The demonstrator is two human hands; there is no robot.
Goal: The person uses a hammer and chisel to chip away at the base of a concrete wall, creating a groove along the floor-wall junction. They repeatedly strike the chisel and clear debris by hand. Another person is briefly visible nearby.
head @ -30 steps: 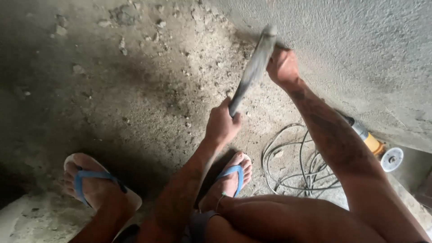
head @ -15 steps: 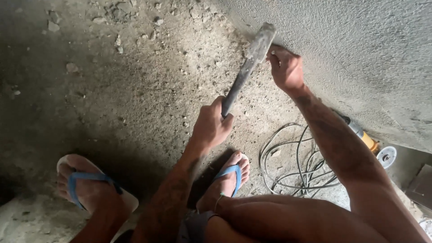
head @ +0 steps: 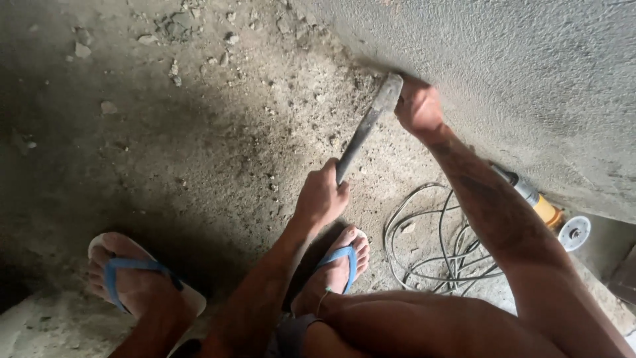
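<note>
While the left hand (head: 322, 196) grips the hammer (head: 366, 127) by its handle, the right hand (head: 417, 107) is clenched against the concrete wall (head: 517, 73), contents hidden.

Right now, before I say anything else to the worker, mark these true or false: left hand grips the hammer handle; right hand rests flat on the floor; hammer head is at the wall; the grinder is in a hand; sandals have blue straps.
1. The left hand grips the hammer by its handle. True.
2. The right hand rests flat on the floor. False: it is up against the grey wall, beside the hammer head.
3. The hammer head is at the wall. True.
4. The angle grinder is held in a hand. False: it lies on the ground by the coiled cable.
5. The sandals have blue straps. True.
</note>
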